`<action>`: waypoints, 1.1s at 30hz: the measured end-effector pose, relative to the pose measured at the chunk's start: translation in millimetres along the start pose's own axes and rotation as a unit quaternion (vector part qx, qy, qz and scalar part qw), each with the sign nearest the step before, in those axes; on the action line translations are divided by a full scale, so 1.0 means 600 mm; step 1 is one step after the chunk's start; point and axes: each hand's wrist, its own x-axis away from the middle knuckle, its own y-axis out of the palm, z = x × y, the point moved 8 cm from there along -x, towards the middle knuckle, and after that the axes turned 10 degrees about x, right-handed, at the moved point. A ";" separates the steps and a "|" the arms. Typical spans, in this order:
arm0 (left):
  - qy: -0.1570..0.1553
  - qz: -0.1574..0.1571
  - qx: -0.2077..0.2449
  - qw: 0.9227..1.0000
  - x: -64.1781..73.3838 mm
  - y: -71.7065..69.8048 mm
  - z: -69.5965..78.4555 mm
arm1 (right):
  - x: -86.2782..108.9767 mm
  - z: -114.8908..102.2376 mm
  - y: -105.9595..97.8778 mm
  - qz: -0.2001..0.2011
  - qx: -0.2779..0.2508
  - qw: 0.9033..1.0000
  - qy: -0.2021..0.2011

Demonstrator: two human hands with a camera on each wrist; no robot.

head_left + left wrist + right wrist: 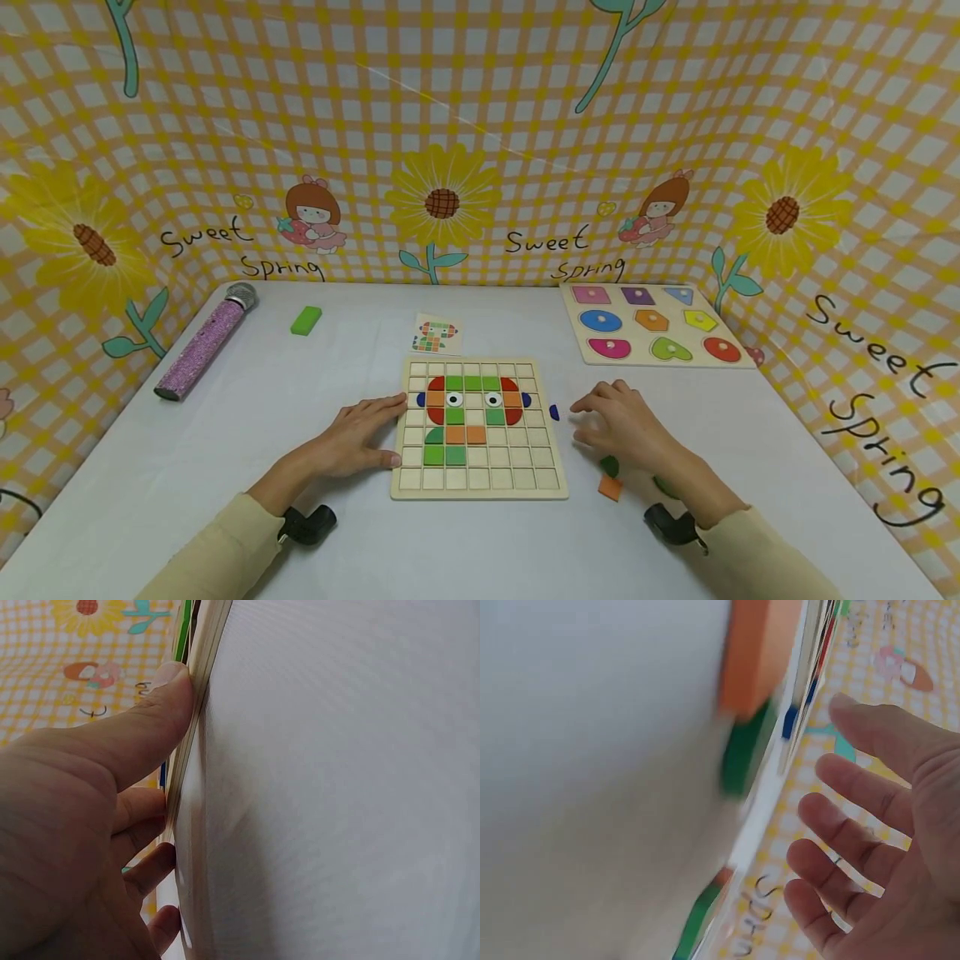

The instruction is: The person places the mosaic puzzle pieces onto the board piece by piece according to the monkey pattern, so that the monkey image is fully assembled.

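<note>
A square wooden grid board (517,479) lies on the table, with red, green, orange and blue tiles and two eye discs set in its cells. At its left edge rests my left hand (348,437), thumb and fingertips against the side; the left wrist view shows the thumb (161,712) along that edge. My right hand (626,425) hovers right of the board, fingers loosely bent and holding nothing. Just beyond its fingertips is a small dark blue piece (554,412). Below the palm lie a dark green piece (610,466) and an orange square (611,487); another green piece (664,486) is partly hidden by the wrist.
Behind the board lies a picture card (438,334) with a tile pattern. A shape puzzle board (592,354) sits at the back right. At the left are a green block (306,321) and a glittery pink microphone (204,346). Patterned cloth surrounds the table.
</note>
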 end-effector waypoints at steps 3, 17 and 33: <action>0.001 -0.001 -0.002 1.000 0.000 0.000 0.000 | 0.005 0.027 0.006 -0.014 0.002 1.000 0.015; 0.000 -0.001 0.002 1.000 -0.001 0.001 0.000 | 0.015 0.100 0.024 -0.065 -0.013 0.997 0.031; -0.004 -0.001 0.003 1.000 -0.001 0.001 0.000 | 0.015 0.139 0.032 -0.086 -0.037 0.994 0.051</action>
